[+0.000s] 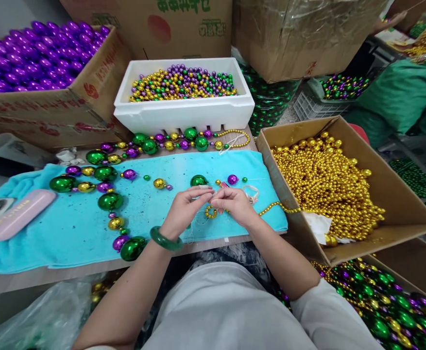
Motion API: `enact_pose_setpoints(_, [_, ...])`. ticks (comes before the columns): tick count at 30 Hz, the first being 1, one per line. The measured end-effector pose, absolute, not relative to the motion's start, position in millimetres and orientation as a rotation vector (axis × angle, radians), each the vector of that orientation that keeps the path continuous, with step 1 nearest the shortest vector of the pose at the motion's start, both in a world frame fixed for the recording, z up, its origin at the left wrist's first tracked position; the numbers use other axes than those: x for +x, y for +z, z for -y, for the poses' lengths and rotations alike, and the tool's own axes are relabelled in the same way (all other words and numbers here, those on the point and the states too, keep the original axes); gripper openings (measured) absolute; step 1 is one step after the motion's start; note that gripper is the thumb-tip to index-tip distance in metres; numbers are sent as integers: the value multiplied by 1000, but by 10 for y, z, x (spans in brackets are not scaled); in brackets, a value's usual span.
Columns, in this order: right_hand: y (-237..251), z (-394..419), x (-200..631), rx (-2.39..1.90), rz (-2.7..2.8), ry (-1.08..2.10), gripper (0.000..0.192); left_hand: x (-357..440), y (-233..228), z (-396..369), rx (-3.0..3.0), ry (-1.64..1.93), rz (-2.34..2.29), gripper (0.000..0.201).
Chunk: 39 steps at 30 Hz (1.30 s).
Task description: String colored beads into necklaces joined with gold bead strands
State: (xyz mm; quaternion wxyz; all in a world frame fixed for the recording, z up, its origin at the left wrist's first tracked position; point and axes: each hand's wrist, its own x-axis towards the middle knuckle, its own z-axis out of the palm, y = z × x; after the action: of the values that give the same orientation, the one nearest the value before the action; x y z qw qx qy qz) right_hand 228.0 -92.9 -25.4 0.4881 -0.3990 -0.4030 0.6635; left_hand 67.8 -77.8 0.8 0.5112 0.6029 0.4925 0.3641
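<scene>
My left hand point(188, 205), with a green bangle point(166, 239) on its wrist, is closed in a pinch. Its fingertips meet those of my right hand point(232, 201), closed too, over the blue towel point(176, 165). Thin pale thread trails below the fingertips; what exactly they pinch is mostly hidden. A gold bead chain point(275, 206) runs from the box under my right hand and curls beside the fingers. Just beyond my hands lie a large green bead point(198, 180) and a purple bead point(232, 179). Left of them a garland of large beads point(110, 201) lies bent.
A cardboard box of gold bead chains point(318, 189) stands at the right. At the back is a white foam box point(183, 113) of mixed beads; purple beads point(41, 56) fill a box at left. A pink case point(21, 214) lies on the towel's left end.
</scene>
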Motion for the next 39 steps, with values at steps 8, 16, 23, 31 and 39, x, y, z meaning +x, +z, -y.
enact_pose_setpoints(8, [-217, 963, 2273, -993, 1022, 1659, 20, 716, 21, 783, 1346, 882, -1123, 14])
enact_pose_setpoints(16, [-189, 953, 2256, -1153, 1053, 1635, 21, 678, -10, 804, 1415, 921, -1126, 15])
enact_pose_setpoints(23, [-166, 938, 2277, -1269, 1309, 1444, 15, 650, -59, 827, 1522, 911, -1166, 15])
enact_pose_setpoints(31, [-170, 981, 2242, -1423, 1502, 1187, 11, 710, -41, 868, 1601, 964, -1256, 12])
enact_pose_setpoints(39, [-82, 925, 2450, -1031, 1584, 1123, 15, 597, 2, 765, 1343, 769, -1060, 14])
